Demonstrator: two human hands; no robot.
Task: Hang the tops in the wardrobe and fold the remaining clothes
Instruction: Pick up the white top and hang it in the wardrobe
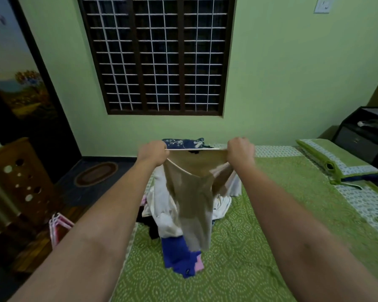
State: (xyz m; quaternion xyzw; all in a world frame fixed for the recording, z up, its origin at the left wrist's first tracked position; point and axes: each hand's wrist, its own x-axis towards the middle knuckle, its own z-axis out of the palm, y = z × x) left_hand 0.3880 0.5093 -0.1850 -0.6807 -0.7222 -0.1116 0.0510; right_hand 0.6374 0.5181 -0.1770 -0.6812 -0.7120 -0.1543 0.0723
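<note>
I hold a beige garment [192, 199] up in the air over the bed. My left hand [154, 152] grips one end of its top edge and my right hand [241, 150] grips the other end, so the edge is stretched taut between them. The cloth hangs down twisted. Below and behind it lies a pile of clothes [162, 212] with white, black, pink and bright blue [179, 253] pieces. A dark blue floral garment [183, 143] lies at the far side of the bed.
The bed has a green patterned cover [260, 236] and a green pillow [336, 160] at the right. Pink hangers [57, 227] lean by a wooden cabinet [15, 177] on the left. A dark wardrobe door [15, 83] stands far left. A black bedside unit [364, 131] is far right.
</note>
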